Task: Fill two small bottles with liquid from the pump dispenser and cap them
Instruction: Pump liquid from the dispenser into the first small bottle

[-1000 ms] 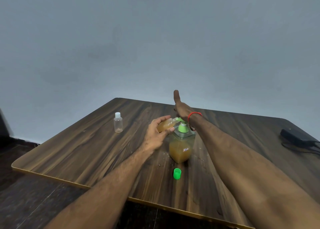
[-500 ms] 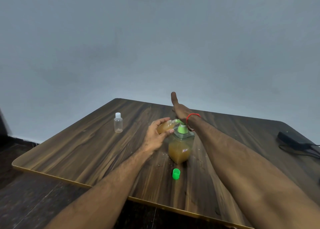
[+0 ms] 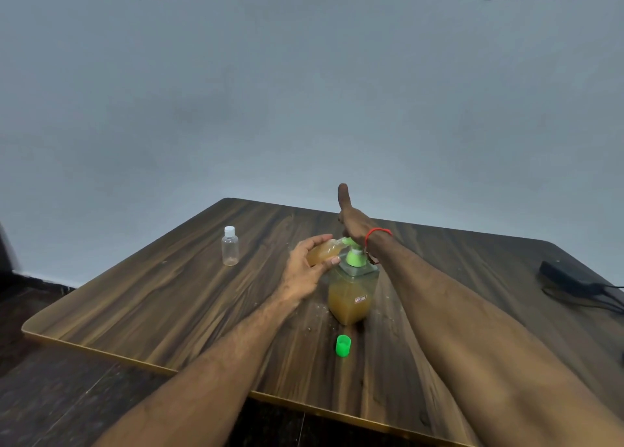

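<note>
Pale blue-grey wall is seen behind a dark wood-grain counter [image 3: 169,298] with a light edge band. Near the middle of the counter a square clear pump dispenser [image 3: 353,294] is stood upright, roughly two-thirds filled with amber liquid and topped by a green pump head [image 3: 354,256]. A small bottle [image 3: 320,252], uncapped and almost full of the same amber liquid, is held on a slant, its long axis running from lower left up to its mouth, which is pointed right and set against the green spout. It is gripped by the left hand [image 3: 305,271], fingers curled over its far side and thumb under its near side. The right hand [image 3: 353,224] is laid on top of the pump head, thumb raised; how far its fingers are curled cannot be told. A second small bottle [image 3: 230,251], clear, white-capped and apparently empty, is stood upright toward the far left corner. A green cap [image 3: 343,345] is left near the front edge, just before the dispenser.
</note>
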